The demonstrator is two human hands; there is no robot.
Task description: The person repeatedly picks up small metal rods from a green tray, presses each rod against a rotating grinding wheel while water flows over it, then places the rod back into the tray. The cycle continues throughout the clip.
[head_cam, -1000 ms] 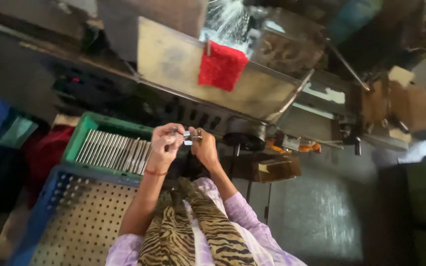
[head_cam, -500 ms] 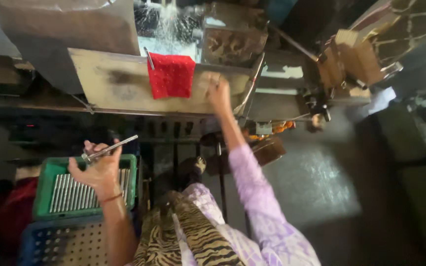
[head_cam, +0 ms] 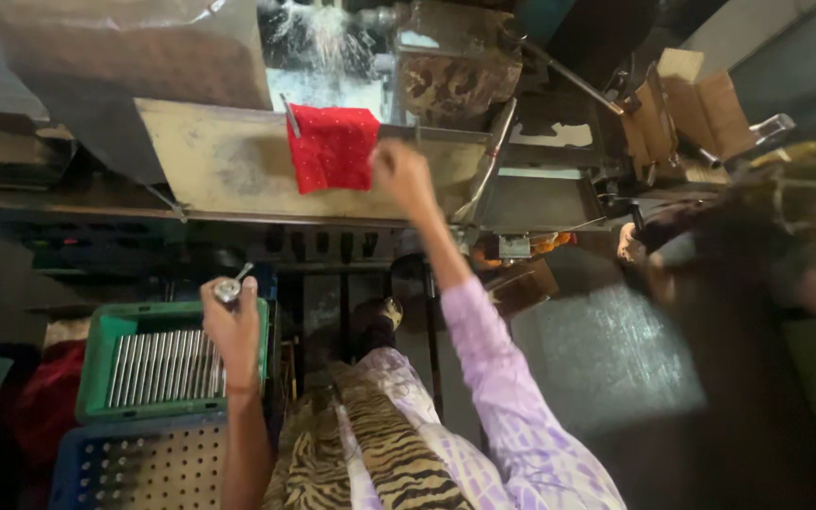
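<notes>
Many steel rods (head_cam: 164, 366) beside green crate (head_cam: 96, 351)

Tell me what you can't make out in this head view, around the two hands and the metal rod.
- The thin silver metal rod in the left hand: seen end-on, so its length is hidden behind its own tip and the fingers.
- The right hand beside the red cloth: motion blur hides whether it touches the cloth or holds anything.
- The blue perforated crate: cut off by the bottom edge.
- Right side: a blurred shape, unidentifiable.
</notes>
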